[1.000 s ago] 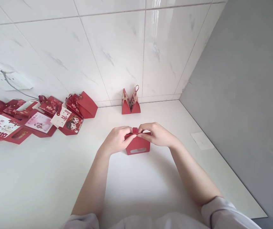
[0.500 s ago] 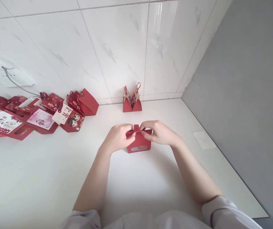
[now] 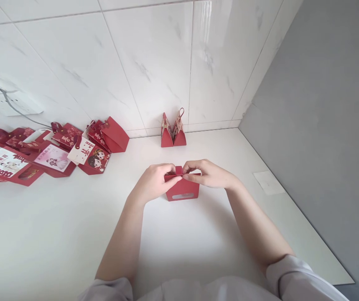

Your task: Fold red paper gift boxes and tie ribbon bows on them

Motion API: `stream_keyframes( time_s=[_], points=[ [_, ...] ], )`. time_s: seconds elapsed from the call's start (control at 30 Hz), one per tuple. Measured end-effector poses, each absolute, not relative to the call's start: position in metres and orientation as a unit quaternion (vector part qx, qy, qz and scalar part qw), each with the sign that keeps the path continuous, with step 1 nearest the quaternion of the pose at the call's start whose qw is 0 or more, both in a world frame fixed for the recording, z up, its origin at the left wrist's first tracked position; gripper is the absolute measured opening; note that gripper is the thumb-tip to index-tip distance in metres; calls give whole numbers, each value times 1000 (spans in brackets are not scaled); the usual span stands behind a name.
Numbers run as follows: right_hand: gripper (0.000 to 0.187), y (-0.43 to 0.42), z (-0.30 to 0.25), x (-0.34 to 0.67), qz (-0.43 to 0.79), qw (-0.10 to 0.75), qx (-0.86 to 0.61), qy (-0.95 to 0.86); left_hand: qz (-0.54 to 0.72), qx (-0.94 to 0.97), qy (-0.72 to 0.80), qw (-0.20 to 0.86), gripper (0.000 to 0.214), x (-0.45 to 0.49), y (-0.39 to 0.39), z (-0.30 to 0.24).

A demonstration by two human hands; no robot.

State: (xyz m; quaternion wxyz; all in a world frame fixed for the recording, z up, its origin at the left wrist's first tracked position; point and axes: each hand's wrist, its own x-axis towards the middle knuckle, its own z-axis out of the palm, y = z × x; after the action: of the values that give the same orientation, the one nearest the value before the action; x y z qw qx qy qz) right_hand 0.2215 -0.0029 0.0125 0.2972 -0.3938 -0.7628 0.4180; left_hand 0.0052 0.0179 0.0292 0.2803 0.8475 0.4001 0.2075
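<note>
A red gift box (image 3: 183,190) stands upright on the white table in front of me, with a clear oval window low on its near side and a red ribbon loop (image 3: 179,169) at the middle of its top. My left hand (image 3: 158,180) pinches the top edge left of the loop, thumb on the near side. From the right, my right hand (image 3: 209,174) pinches the same edge, its thumb close to the left one. Both sets of fingertips behind the edge are partly hidden.
Two small triangular red boxes (image 3: 173,136) stand against the tiled wall. Several printed red gift boxes (image 3: 93,159) crowd the left side. A socket strip (image 3: 13,103) with a grey cable is on the wall. A white paper square (image 3: 268,183) lies near the right edge, beside a grey panel (image 3: 317,138).
Both thumbs have slid inward along the box's top edge and now nearly meet below the loop. The top edge looks straighter and more closed. The box stays in place.
</note>
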Motion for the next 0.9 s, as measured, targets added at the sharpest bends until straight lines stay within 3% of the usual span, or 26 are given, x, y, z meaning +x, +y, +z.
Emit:
stream_keyframes(
  time_s=[0.27, 0.7, 0.9],
  points=[
    [31, 4, 5, 222, 482, 248, -421, -728, 201, 841, 410, 292, 18, 5, 18, 31],
    [29, 7, 2, 219, 593, 259, -400, -649, 196, 860, 404, 244, 21, 2, 20, 29],
    [22, 7, -1, 217, 588, 306, -389, -640, 191, 855, 417, 240, 22, 2, 21, 26]
  ],
)
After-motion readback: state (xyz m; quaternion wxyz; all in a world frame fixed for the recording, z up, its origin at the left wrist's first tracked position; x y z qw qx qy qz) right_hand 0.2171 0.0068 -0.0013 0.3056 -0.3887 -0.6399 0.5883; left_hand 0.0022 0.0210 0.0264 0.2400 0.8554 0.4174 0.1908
